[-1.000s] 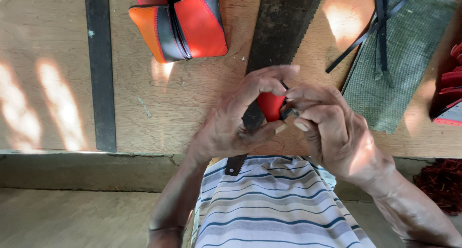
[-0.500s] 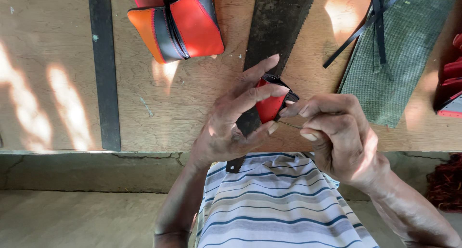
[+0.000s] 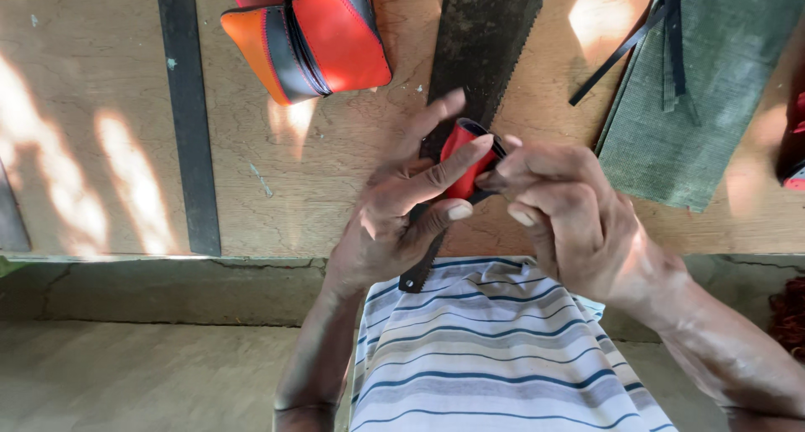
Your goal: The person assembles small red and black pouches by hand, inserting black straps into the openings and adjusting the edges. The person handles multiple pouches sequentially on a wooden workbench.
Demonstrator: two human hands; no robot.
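Hands meet above worktop (image 3: 109, 80) edge. Left hand (image 3: 402, 206) and right hand (image 3: 562, 214) both pinch a small red piece (image 3: 464, 157) between fingers; black strap (image 3: 419, 260) hangs from it. Saw blade (image 3: 482, 38) lies beneath; red-orange pouch (image 3: 310, 38) and green pad (image 3: 696, 113) rest apart.

Between the hands, the small folded piece (image 3: 462, 157) is red with a black edge. Beyond the left hand (image 3: 402, 206), the pouch (image 3: 312, 36) is red and orange with black trim. The saw blade (image 3: 482, 42) is dark grey. Beyond the right hand (image 3: 562, 210), the mat (image 3: 696, 113) is dull green. The worktop (image 3: 101, 147) is pale brown with wavy grain. Below the hands, the shirt (image 3: 495, 356) is white with blue and grey stripes.
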